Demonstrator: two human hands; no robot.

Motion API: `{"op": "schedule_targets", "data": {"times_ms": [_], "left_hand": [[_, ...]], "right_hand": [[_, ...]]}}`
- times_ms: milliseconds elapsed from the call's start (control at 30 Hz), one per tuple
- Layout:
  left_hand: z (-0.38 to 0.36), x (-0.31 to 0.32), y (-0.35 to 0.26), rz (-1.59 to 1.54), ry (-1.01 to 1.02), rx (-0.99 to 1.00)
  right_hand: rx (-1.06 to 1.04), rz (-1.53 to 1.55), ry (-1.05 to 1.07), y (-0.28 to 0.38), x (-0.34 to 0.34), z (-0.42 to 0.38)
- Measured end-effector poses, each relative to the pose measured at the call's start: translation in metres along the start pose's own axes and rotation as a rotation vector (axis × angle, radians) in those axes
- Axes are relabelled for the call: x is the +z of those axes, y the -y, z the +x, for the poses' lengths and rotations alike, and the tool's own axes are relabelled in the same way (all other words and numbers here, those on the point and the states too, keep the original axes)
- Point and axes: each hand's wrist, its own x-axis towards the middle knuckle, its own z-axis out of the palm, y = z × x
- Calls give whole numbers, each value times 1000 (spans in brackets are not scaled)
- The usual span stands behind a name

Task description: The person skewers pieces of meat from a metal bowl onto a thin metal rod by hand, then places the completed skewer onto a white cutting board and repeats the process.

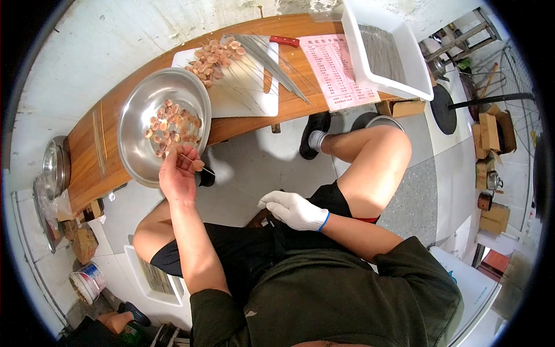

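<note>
My left hand (178,176), bare, is closed in a pinch on a thin skewer (208,170) at the near rim of a steel bowl (134,130). One pinkish-brown round slice (198,165) is on the skewer just past my fingers. Inside the bowl lie several similar slices (173,122). My right hand (295,210), in a white knit glove with a blue cuff, hovers over my lap, apart from the bowl. Its fingers stretch loosely to the left and the palm side is hidden.
Beside the bowl, a white cutting board (231,104) bears a pile of threaded slices (214,58), loose skewers and a red-handled knife (284,41). Farther right are a pink printed sheet (332,72) and a white bin (413,69) of skewers. Another white bin (136,266) stands on the floor.
</note>
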Motion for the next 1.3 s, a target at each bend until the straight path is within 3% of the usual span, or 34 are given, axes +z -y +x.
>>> {"op": "schedule_targets", "data": {"times_ms": [100,200,400,600,900,1100,1300], "left_hand": [[0,-2,3,18,4,-13],[-2,-1,2,14,-11,-8],[2,-4,-5,-15,-16,-3],[8,-9,-11,-48,-41,-9],[16,-13,-19,-59,-55,17],[22,-13,-24,-53,-43,34],[22,-11,-32,-78,-10,47]], "right_hand": [[267,133,122,6,-3,0],[103,75,58,-3,-3,2],[310,249,147,7,-8,1],[256,168,159,9,-11,7],[267,323,85,15,-11,11],[339,435,191,9,-15,14],[198,562,222,-5,-16,19]]}}
